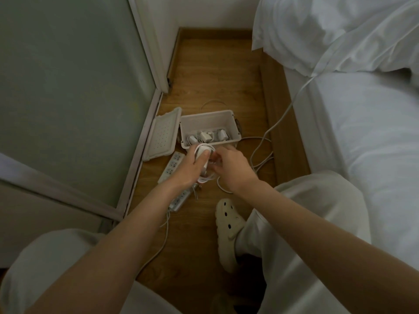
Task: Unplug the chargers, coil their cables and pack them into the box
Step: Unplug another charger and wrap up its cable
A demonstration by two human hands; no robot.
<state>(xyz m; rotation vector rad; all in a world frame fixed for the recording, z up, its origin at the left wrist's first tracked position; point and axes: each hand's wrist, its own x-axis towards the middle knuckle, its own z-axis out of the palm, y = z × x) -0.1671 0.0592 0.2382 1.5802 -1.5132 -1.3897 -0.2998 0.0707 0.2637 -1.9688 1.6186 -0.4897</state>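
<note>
A white plastic box (233, 123) stands open on the wooden floor with several coiled chargers (206, 135) inside. Just in front of it my left hand (189, 167) grips a white charger (201, 151) with cable loops wound round it. My right hand (229, 168) pinches the loose white cable (209, 177) beside the coil. Two white power strips lie under my left hand and forearm, one (172, 165) near the lid and another (180, 199) closer to me.
The box lid (162, 134) leans at the left against a glass door frame (138, 155). More white cables (263, 141) trail over the floor to the bed (367, 137) on the right. My foot in a cream clog (227, 230) rests on the floor.
</note>
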